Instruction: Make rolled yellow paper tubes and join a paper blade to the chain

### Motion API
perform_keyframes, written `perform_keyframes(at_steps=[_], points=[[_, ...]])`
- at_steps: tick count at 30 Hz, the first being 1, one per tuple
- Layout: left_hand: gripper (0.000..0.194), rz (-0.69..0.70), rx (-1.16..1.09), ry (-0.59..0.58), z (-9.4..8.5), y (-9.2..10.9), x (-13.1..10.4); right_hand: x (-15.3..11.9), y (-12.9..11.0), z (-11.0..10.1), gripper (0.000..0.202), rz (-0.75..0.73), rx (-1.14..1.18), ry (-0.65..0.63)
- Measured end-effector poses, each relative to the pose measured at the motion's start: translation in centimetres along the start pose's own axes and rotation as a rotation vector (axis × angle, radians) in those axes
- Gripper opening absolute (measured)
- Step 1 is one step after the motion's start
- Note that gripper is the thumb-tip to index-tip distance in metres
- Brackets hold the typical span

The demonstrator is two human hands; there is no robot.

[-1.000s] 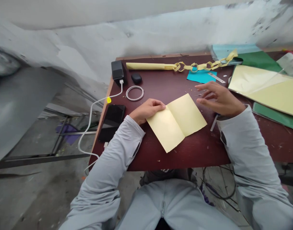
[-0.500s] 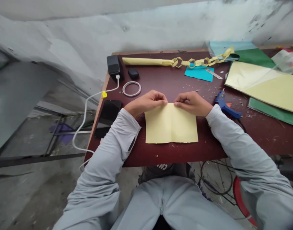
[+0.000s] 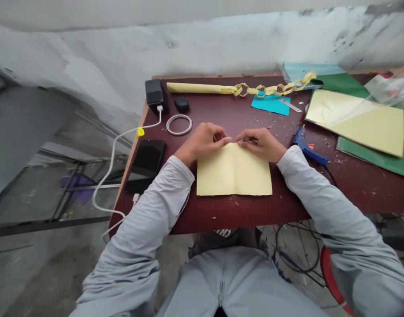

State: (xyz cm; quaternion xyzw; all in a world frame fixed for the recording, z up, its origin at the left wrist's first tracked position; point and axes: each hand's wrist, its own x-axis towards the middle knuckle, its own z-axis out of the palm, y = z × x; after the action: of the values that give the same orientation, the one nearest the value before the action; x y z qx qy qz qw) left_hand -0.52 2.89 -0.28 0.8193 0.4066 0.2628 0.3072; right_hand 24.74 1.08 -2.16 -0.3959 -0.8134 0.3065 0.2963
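Note:
A sheet of pale yellow paper (image 3: 234, 174) lies near the front edge of the dark red table, with a crease running down its middle. My left hand (image 3: 210, 140) pinches its far edge just left of the crease, fingers curled. On the other side of the crease, my right hand (image 3: 259, 143) is closed at the same edge, thumb and fingertips together. The two sets of fingertips almost meet. The paper's far corners are partly hidden under my hands.
Behind my hands lie a rolled yellow paper tube (image 3: 195, 88), a yellow paper chain (image 3: 274, 89), a blue card (image 3: 271, 104) and a blade (image 3: 290, 105). A blue glue gun (image 3: 309, 147) and yellow sheets (image 3: 357, 119) are at right. Phones (image 3: 147, 158), a white cable (image 3: 111, 163) and a black charger (image 3: 155, 93) occupy the left.
My fingertips have shifted slightly at the far edge of the paper, the right ones lifting a little. The whole view has moved slightly; the paper stays in place on the table.

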Motion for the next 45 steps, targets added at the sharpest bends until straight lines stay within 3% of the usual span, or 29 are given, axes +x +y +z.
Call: perform_keyframes(at_steps=[7, 10, 13, 19, 24, 29, 35, 41, 45], points=[[0.026, -0.096, -0.346, -0.101, 0.4, -0.7, -0.1, -0.1, 0.1, -0.4, 0.031, 0.023, 0.108, 0.085], [0.027, -0.133, -0.42, -0.074, 0.2, -1.0, -0.1, -0.2, 0.9, -0.9, 0.033, 0.07, 0.092, 0.098], [0.026, -0.124, -0.417, -0.026, 0.2, -1.1, -0.1, -0.3, 1.5, -1.5, 0.034, 0.098, 0.007, 0.086], [0.024, -0.081, -0.472, -0.063, 0.8, -0.6, 0.0, 0.1, 0.1, -1.2, 0.024, -0.12, -0.291, 0.082], [0.02, -0.043, -0.433, -0.05, 1.0, 0.0, 0.0, 0.4, -0.8, -0.4, 0.022, -0.044, -0.122, -0.002], [0.015, 0.025, -0.285, -0.08, 1.2, 0.2, 0.1, 0.5, -1.4, 0.2, 0.02, -0.045, -0.079, 0.012], [0.01, -0.002, -0.335, -0.072, 1.4, 0.7, 0.2, 0.5, -1.9, 0.3, 0.021, -0.043, -0.091, 0.027], [0.012, 0.002, -0.287, 0.004, 2.1, 1.4, 0.2, 0.5, -1.9, 0.5, 0.031, -0.026, -0.051, 0.031], [0.018, -0.002, -0.367, 0.069, 2.8, 1.8, 0.1, 0.3, -2.1, 0.6, 0.037, -0.04, -0.037, 0.1]])
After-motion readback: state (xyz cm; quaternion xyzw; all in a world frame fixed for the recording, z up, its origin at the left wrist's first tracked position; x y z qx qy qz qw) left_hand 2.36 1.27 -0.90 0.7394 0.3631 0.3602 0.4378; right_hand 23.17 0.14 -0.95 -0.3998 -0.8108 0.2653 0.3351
